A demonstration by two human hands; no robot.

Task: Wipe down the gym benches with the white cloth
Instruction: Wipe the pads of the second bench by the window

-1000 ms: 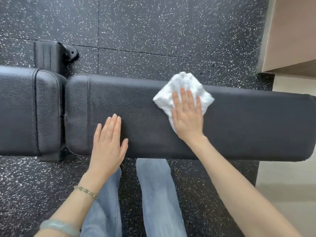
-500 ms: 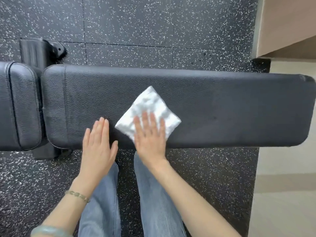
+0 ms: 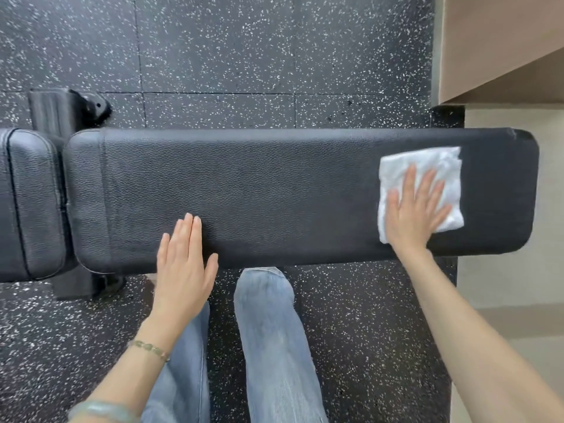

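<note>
A long black padded gym bench (image 3: 274, 184) runs left to right across the view. The folded white cloth (image 3: 427, 169) lies flat on its right end. My right hand (image 3: 415, 212) presses flat on the cloth, fingers spread over it. My left hand (image 3: 183, 267) rests flat on the bench's near edge, left of centre, with fingers together and nothing in it. A second black pad (image 3: 30, 206), the seat section, adjoins the bench at the far left.
The floor (image 3: 244, 56) is black rubber tile with white speckles. A black frame foot (image 3: 67, 111) sticks out behind the bench at the left. A beige wall or ledge (image 3: 503, 41) stands at the upper right. My jeans-clad legs (image 3: 268, 346) are below the bench edge.
My right hand has slid the cloth from the bench's near middle edge out to its right end. My left hand has stayed on the near edge.
</note>
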